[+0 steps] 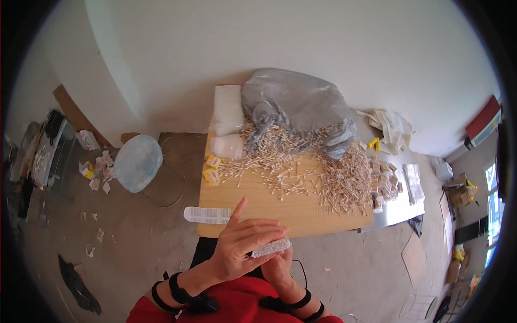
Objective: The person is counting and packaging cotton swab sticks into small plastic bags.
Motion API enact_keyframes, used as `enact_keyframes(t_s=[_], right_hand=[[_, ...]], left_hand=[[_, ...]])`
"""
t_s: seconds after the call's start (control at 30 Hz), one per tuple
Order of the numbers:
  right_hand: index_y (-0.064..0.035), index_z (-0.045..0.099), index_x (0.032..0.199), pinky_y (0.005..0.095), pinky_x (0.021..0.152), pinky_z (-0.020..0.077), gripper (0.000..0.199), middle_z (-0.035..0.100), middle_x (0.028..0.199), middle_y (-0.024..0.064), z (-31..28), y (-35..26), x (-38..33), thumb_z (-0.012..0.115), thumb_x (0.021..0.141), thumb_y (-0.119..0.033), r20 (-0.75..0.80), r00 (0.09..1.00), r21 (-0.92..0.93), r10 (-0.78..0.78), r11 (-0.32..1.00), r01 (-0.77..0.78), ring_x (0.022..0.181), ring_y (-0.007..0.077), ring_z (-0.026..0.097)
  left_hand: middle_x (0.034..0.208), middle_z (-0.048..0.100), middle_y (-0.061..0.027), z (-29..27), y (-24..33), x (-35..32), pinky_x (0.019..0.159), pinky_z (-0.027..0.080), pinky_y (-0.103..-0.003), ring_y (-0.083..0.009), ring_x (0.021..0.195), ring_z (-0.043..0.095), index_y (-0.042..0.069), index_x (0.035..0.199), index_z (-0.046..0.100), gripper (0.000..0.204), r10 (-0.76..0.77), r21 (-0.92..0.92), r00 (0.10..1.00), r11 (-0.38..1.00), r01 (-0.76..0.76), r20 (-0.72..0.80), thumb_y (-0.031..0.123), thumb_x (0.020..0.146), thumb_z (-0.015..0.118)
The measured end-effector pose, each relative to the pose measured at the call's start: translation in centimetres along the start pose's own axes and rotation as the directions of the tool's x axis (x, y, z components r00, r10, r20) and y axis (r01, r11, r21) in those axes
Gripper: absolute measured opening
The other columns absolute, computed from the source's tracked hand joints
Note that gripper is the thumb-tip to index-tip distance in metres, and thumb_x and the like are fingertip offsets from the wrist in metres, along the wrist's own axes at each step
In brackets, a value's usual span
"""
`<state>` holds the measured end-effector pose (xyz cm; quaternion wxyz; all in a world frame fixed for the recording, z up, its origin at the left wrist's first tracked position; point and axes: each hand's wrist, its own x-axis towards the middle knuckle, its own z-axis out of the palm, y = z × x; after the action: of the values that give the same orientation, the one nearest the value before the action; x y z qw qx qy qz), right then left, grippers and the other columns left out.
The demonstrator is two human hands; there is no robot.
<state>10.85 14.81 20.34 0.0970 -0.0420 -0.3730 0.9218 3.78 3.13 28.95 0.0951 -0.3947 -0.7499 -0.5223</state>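
Observation:
My left hand (245,242) and my right hand (280,266) meet close to my body, just in front of the wooden table (258,202). Between them they hold a small clear packet of cotton swabs (272,247); the left fingers curl over its top, the right hand supports it from below. A large heap of loose cotton swabs (312,161) spreads across the table's far and right side. A long white strip pack (207,215) lies over the table's near left edge.
A grey plastic bag (296,105) and clear plastic bags (227,116) sit at the table's back. Two small yellow boxes (211,168) stand left. A round blue stool (138,161) stands on the floor left. Small brown packets (385,180) cover a metal surface on the right.

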Motion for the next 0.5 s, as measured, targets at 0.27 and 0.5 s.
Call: enact_keyframes(t_s=[0.27,0.5], right_hand=[[-0.0044,0.052,0.124,0.03,0.091,0.0508,0.03,0.059,0.117,0.0057,2.3,1.3,1.9,0.061,0.097,-0.014,0.315,0.949,-0.812,0.001,0.519,0.269,0.106,0.0147,0.06],[-0.0013,0.055,0.114,0.0255,0.072,0.0522,0.016,0.063,0.102,0.008,7.1,0.2,3.6,0.057,0.097,-0.002,0.278,0.96,-0.28,-0.029,0.954,0.11,0.085,0.0117,0.061]], left_hand=[[0.105,0.072,0.0007,-3.4,0.8,-1.1,0.117,0.018,-0.058,-0.0194,0.106,0.067,0.012,0.109,0.071,0.031,0.009,0.157,0.994,0.988,0.008,-0.105,0.018,0.079,0.077],[0.115,0.067,-0.0117,-6.7,0.3,-2.8,0.098,0.046,-0.033,-0.0148,0.106,0.063,-0.003,0.124,0.058,0.035,-0.545,-0.646,0.742,0.737,0.201,-0.39,0.006,0.091,0.067]])
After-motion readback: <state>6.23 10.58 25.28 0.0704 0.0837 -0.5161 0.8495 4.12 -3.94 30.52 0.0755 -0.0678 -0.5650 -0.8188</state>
